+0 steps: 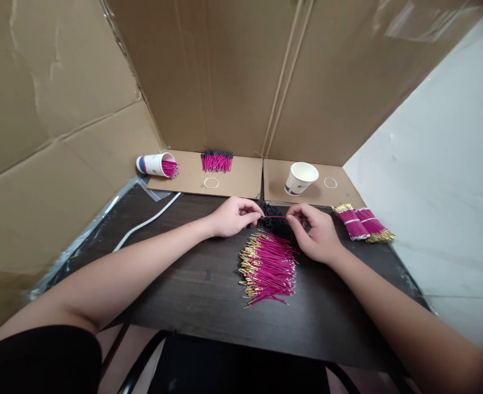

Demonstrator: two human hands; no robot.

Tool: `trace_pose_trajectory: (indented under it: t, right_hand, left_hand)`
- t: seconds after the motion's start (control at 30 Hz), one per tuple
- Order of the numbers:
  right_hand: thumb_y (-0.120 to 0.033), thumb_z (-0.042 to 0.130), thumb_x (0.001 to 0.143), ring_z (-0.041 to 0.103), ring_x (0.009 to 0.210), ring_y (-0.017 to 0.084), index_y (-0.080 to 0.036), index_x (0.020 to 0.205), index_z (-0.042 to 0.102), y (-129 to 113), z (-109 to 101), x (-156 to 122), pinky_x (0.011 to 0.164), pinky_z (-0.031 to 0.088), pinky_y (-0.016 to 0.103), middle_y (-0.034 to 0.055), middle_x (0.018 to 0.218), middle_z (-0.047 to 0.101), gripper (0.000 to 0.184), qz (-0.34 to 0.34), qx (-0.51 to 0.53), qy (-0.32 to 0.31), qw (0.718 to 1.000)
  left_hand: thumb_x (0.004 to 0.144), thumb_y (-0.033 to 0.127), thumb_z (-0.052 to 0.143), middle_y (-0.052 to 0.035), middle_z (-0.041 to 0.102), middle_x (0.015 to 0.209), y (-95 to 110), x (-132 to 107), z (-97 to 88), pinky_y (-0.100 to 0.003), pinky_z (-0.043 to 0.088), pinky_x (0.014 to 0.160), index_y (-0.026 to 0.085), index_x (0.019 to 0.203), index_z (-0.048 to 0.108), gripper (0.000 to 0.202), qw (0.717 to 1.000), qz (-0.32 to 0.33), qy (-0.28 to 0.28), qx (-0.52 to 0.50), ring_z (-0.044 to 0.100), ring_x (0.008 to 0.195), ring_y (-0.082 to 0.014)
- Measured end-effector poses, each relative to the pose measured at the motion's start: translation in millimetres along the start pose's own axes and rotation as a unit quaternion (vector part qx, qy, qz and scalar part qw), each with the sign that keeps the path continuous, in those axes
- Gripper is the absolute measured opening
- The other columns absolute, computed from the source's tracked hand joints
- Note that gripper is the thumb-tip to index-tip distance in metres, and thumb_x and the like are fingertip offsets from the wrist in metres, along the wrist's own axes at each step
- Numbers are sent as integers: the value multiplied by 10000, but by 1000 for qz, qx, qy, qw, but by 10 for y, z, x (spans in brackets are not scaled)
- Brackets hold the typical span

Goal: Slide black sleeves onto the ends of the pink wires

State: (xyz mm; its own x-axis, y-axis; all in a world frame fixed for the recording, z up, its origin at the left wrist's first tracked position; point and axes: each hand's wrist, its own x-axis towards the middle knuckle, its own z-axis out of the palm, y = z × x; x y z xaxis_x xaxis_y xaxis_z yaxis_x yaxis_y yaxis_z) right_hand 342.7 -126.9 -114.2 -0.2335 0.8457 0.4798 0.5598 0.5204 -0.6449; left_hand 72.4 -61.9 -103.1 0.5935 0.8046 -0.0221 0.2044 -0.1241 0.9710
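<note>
A thin magenta wire (274, 217) runs level between my two hands. My left hand (235, 216) pinches its left end, and the fingertips hide that tip. At the other end, my right hand (313, 230) closes thumb and finger on the wire. Just behind and below it lies a heap of small black pieces (271, 209), partly covered by the hands. Nearer to me spreads a loose pile of magenta wires (269, 268), gold tips mostly to the left and silvery ends to the right.
A paper cup (155, 164) lies on its side with magenta wires inside. Black-tipped wires (216, 162) sit in a row on cardboard, near a rubber band (211, 183). An upright paper cup (301, 179), another rubber band (330, 183) and banded wire bundles (364, 222) are on the right. Cardboard walls (225, 76) stand behind.
</note>
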Motion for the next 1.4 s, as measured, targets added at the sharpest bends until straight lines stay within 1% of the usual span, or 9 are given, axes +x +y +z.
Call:
trace_pose_trajectory:
  t: [0.23, 0.47, 0.63, 0.83, 1.0, 1.27, 1.4]
  right_hand:
    - [-379, 599, 1139, 571, 674, 202, -231, 1014, 667, -22, 12, -2, 625, 472, 358, 43, 814, 653, 206, 8, 2, -5, 1000]
    - [-341, 603, 1137, 591, 698, 207, -232, 1042, 676, -20, -3, -3, 658, 485, 363, 50, 855, 679, 162, -18, -13, -2, 1000]
    - [-315, 617, 1127, 587, 691, 198, -227, 1042, 677, -15, 7, 3, 648, 466, 352, 42, 846, 675, 135, -19, -16, 4, 1000]
    - [-328, 607, 1130, 590, 695, 200, -222, 1035, 681, -9, 19, 13, 655, 476, 354, 50, 844, 680, 160, -9, -24, 9, 1000]
    - [-319, 611, 1123, 593, 690, 197, -227, 1034, 680, -16, 15, 14, 647, 480, 346, 47, 836, 676, 145, -13, -24, 11, 1000]
    - [-377, 635, 1111, 597, 658, 188, -222, 987, 698, -30, 22, 2, 613, 475, 327, 44, 800, 690, 208, 34, 4, 4, 999]
    - [-422, 652, 1106, 559, 610, 167, -213, 977, 714, -16, 41, 8, 565, 444, 307, 31, 772, 672, 253, 63, 33, 3, 997]
  left_hand:
    - [982, 262, 754, -42, 751, 764, 13, -2, -6, -237, 444, 577, 111, 1035, 815, 172, 1000, -3, -4, -5, 552, 572, -97]
    - [970, 274, 756, -48, 750, 778, 9, -5, 0, -240, 455, 596, 109, 1040, 820, 191, 1000, -3, -9, -10, 560, 601, -103]
    - [953, 262, 759, -45, 746, 778, -1, 1, -2, -237, 453, 600, 113, 1041, 816, 181, 1000, 4, -9, -9, 564, 612, -103]
    - [982, 263, 728, -47, 748, 775, 13, -2, 1, -234, 433, 583, 115, 1029, 806, 174, 1000, 2, -10, -12, 547, 592, -97]
    - [986, 270, 735, -37, 734, 762, 8, -3, 4, -235, 430, 573, 118, 1053, 811, 183, 1000, -2, -3, -13, 531, 575, -93]
    - [988, 262, 747, -40, 742, 772, -28, 7, 15, -229, 424, 564, 118, 1073, 816, 180, 1000, 8, 4, -9, 535, 576, -91]
    - [997, 245, 736, -47, 752, 789, -40, 6, 30, -231, 428, 572, 113, 1077, 816, 174, 1000, 11, 12, -3, 547, 588, -92]
